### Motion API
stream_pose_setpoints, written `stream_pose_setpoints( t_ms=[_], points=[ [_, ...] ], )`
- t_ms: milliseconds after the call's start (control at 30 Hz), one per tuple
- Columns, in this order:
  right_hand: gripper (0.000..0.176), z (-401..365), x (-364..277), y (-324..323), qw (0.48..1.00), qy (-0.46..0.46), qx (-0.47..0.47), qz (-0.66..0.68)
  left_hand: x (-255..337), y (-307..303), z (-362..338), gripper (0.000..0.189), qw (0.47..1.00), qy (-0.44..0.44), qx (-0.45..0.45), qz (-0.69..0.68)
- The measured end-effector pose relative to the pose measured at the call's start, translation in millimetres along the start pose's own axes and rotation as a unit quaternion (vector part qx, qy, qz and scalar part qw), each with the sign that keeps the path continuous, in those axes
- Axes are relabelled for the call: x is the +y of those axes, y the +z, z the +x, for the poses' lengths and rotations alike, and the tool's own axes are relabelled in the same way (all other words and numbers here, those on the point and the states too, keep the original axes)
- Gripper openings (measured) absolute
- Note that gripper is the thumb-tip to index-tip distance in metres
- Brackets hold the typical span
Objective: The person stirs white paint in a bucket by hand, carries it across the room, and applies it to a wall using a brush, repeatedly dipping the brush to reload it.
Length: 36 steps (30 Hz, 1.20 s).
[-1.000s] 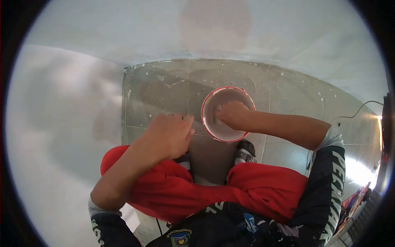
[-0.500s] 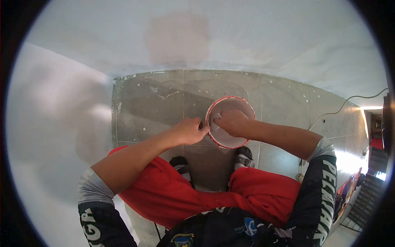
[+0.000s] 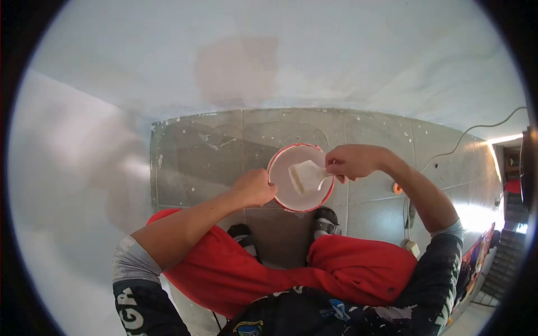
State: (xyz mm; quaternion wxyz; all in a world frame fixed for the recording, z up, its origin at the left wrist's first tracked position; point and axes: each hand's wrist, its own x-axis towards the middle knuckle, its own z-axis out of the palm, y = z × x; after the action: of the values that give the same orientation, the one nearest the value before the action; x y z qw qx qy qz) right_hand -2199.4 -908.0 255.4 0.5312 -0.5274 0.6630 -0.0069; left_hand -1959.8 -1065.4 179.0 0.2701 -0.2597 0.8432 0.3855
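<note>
A round bucket [image 3: 278, 197] with a red-smeared rim and pale contents stands on the tiled floor in front of my feet. My left hand [image 3: 256, 187] is closed on the bucket's left rim. Over the bucket's right side, my right hand [image 3: 354, 162] grips the handle of a white-coated paintbrush [image 3: 310, 175]. The brush's broad head points left, above the pale contents; whether it touches them I cannot tell.
White walls [image 3: 336, 56] rise ahead and at the left of the spotted floor [image 3: 196, 140]. A cable [image 3: 451, 152] runs along the right, near an orange round item [image 3: 397, 189] and a pale block [image 3: 412, 248].
My right hand has moved up and right out of the bucket, and the brush now shows in it. My left hand has closed on the rim. The orange item has come into sight.
</note>
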Motion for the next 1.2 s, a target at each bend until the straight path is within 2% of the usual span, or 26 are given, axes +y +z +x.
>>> stream_pose_setpoints(
  t_ms=[33,67,133,267,333,467,567,633,800,867,933,967,1033,1067,1100,1167,1200],
  points=[
    [0.026,-9,2,-5,0.991,0.045,-0.060,0.111,-3,-1,1,0.031,1.000,-0.018,-0.016,0.004],
    [0.026,-14,11,-5,0.991,0.044,-0.054,0.114,-2,-5,0,0.031,1.000,-0.017,-0.016,0.010],
    [0.026,-25,33,-1,0.964,0.025,-0.068,0.257,-1,-14,-3,0.031,0.996,-0.065,-0.036,0.050],
    [0.026,-22,64,31,0.930,0.011,-0.053,0.364,-12,-19,-4,0.032,0.995,-0.068,-0.052,0.042],
    [0.024,-15,71,46,0.899,-0.015,-0.059,0.435,-9,-23,-6,0.035,0.996,-0.042,-0.073,0.039],
    [0.024,-7,69,52,0.881,0.010,-0.064,0.469,-11,-29,0,0.037,0.992,-0.054,-0.112,0.013],
    [0.025,-3,73,49,0.854,0.009,-0.080,0.514,-6,-34,-3,0.038,0.990,-0.038,-0.108,0.086],
    [0.028,-3,73,48,0.849,-0.010,-0.063,0.525,-4,-32,-8,0.039,0.985,0.043,-0.045,0.163],
    [0.028,-1,74,47,0.820,-0.054,-0.055,0.567,6,-45,-19,0.038,0.973,-0.003,-0.092,0.212],
    [0.028,-6,75,46,0.806,-0.062,-0.027,0.588,10,-53,-23,0.038,0.964,0.002,-0.107,0.243],
    [0.027,-12,77,40,0.792,-0.118,0.045,0.597,0,-63,-30,0.033,0.966,0.046,-0.053,0.249],
    [0.027,-16,80,36,0.788,-0.117,0.055,0.603,3,-74,-34,0.033,0.963,0.054,-0.058,0.257],
    [0.026,-26,84,27,0.760,-0.137,0.189,0.606,17,-101,-51,0.029,0.980,0.039,-0.005,0.197],
    [0.026,-29,88,28,0.747,-0.127,0.254,0.601,23,-112,-60,0.029,0.978,0.043,-0.008,0.204],
    [0.026,-29,94,32,0.743,-0.128,0.260,0.604,29,-123,-68,0.029,0.984,0.041,0.024,0.169],
    [0.025,-21,114,43,0.713,-0.043,0.387,0.583,30,-130,-74,0.028,0.988,0.044,0.056,0.136],
    [0.025,-12,126,54,0.711,-0.041,0.389,0.584,28,-129,-75,0.029,0.986,0.042,0.078,0.141]
  ],
)
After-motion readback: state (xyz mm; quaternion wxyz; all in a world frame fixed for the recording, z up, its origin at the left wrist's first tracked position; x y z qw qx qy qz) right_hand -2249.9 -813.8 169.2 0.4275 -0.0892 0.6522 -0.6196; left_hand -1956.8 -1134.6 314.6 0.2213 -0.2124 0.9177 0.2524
